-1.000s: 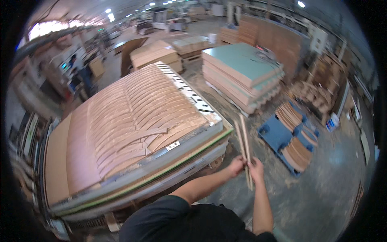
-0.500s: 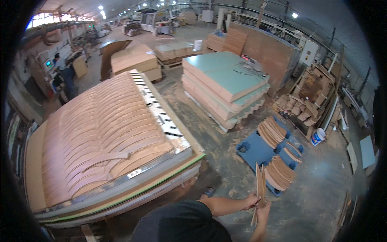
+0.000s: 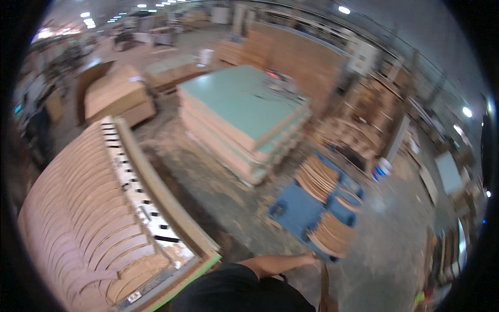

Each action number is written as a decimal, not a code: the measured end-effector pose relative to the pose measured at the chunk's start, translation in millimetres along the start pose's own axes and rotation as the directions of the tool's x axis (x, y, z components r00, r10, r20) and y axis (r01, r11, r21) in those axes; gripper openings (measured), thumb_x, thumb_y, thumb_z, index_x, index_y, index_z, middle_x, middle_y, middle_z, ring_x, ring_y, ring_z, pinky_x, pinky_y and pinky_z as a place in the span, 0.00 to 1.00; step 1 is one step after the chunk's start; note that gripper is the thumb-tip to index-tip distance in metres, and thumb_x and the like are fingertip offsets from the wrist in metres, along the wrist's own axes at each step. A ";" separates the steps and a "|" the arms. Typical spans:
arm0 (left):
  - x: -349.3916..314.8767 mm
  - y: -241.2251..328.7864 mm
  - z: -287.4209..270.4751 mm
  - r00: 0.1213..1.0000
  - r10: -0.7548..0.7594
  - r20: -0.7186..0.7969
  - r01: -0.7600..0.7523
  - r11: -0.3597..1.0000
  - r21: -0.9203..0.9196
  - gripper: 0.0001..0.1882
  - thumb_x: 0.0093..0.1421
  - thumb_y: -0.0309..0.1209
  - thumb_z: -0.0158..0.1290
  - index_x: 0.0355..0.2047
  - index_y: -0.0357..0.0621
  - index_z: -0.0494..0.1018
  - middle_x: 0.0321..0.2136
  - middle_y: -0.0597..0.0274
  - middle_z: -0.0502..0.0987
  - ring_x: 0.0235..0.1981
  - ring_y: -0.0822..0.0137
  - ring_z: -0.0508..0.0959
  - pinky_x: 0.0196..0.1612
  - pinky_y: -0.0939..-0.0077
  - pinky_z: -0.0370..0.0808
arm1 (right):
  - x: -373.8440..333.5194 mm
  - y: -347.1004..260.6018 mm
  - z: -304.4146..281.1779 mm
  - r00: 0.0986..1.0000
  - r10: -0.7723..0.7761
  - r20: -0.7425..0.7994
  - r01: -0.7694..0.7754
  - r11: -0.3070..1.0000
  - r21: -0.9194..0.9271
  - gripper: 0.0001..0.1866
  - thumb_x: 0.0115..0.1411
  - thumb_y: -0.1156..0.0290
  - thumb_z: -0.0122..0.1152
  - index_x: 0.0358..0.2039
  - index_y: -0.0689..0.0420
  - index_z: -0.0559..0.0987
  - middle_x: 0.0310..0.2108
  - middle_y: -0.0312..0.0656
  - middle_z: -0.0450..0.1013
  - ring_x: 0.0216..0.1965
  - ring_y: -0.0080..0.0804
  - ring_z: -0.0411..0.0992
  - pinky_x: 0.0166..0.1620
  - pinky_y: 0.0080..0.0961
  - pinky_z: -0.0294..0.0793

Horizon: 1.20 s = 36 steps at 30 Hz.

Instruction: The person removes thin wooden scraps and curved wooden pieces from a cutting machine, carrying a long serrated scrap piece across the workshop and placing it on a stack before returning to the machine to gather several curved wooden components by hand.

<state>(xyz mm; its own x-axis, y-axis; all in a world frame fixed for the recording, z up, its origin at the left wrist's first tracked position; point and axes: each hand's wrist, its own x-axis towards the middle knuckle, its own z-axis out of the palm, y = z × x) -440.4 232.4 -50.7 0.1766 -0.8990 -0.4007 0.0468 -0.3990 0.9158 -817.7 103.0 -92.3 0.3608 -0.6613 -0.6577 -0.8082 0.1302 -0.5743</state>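
Observation:
Low in the view, my left hand [image 3: 311, 258] is closed at the upper end of some thin curved wooden strips [image 3: 325, 281], its fingers blurred by motion. Lower down, near the bottom edge, my right hand [image 3: 329, 303] grips the same strips, which stand roughly upright. Just beyond my hands is a blue plastic pallet [image 3: 286, 206] on the floor. It carries a far stack of curved wooden pieces [image 3: 316, 177] and a near stack of the same kind [image 3: 332, 234].
At left, a large panel [image 3: 78, 208] cut into curved strips lies on a stack of boards. Ahead stands a pile of green-topped boards [image 3: 228, 101] with cables on it. A white-and-blue bucket [image 3: 382, 169] and wood scraps [image 3: 364, 112] are to the right. Sawdust covers parts of the floor.
My view has swung to the right, so the panel and pallet sit further left. Both hands have come lower and closer to my body with the wooden strips.

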 end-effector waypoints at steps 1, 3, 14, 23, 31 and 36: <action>3.3 -16.3 -50.6 0.992 -0.113 -0.049 0.111 0.993 -0.048 0.24 0.69 0.42 0.64 0.58 0.39 0.77 0.58 0.48 0.77 0.58 0.53 0.77 0.62 0.53 0.74 | 9.8 -40.1 35.5 0.995 0.079 0.062 -0.084 0.992 0.090 0.22 0.79 0.63 0.50 0.60 0.69 0.76 0.40 0.42 0.76 0.41 0.33 0.73 0.42 0.35 0.72; 34.9 -99.9 -154.1 0.944 -0.116 -0.309 0.023 0.957 -0.289 0.17 0.67 0.42 0.65 0.48 0.43 0.83 0.44 0.54 0.82 0.47 0.56 0.80 0.49 0.58 0.77 | 24.0 -140.4 84.2 0.986 0.101 0.132 -0.110 0.992 0.057 0.24 0.78 0.60 0.50 0.62 0.68 0.73 0.44 0.42 0.73 0.45 0.34 0.70 0.46 0.35 0.70; -216.9 -230.5 -494.7 0.199 -0.621 -0.758 -0.499 0.601 -0.624 0.07 0.68 0.33 0.57 0.32 0.48 0.77 0.24 0.68 0.74 0.20 0.68 0.71 0.21 0.67 0.67 | 224.3 -417.2 220.1 0.925 -0.072 0.373 -0.007 0.979 0.205 0.40 0.75 0.45 0.52 0.73 0.60 0.55 0.66 0.41 0.56 0.65 0.40 0.55 0.65 0.39 0.56; -207.3 -111.8 -602.7 0.140 -0.583 -0.800 -0.683 0.529 -0.505 0.15 0.73 0.32 0.55 0.27 0.48 0.67 0.22 0.68 0.67 0.18 0.69 0.66 0.20 0.70 0.62 | 404.2 -997.6 137.6 0.595 -0.803 -0.040 0.463 0.301 0.833 0.55 0.72 0.32 0.53 0.83 0.54 0.41 0.83 0.41 0.43 0.82 0.44 0.42 0.80 0.41 0.45; -251.7 -145.4 -536.6 -0.178 -0.624 -0.761 -0.642 0.660 -0.390 0.09 0.73 0.33 0.58 0.43 0.39 0.77 0.29 0.61 0.79 0.28 0.71 0.77 0.30 0.66 0.76 | 93.5 -1399.5 233.8 -0.128 -0.938 -0.322 0.853 -0.270 0.447 0.33 0.74 0.49 0.61 0.68 0.61 0.74 0.58 0.48 0.80 0.59 0.37 0.78 0.65 0.36 0.73; -286.3 -92.0 -474.3 -0.649 -0.433 -0.626 -0.358 0.899 -0.251 0.16 0.70 0.35 0.56 0.48 0.35 0.83 0.41 0.51 0.85 0.43 0.59 0.84 0.49 0.65 0.80 | 70.1 -1196.0 518.7 -0.055 -0.973 0.224 0.880 0.058 0.471 0.22 0.77 0.60 0.55 0.63 0.60 0.80 0.40 0.36 0.80 0.43 0.26 0.77 0.51 0.27 0.78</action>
<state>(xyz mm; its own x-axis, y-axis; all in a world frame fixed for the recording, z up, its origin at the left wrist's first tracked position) -28.9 612.0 -6.8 0.4804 0.8690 -0.1188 0.2257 0.0084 0.9742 415.6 284.1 295.5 0.8707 0.0753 0.4859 0.4895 -0.2267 -0.8420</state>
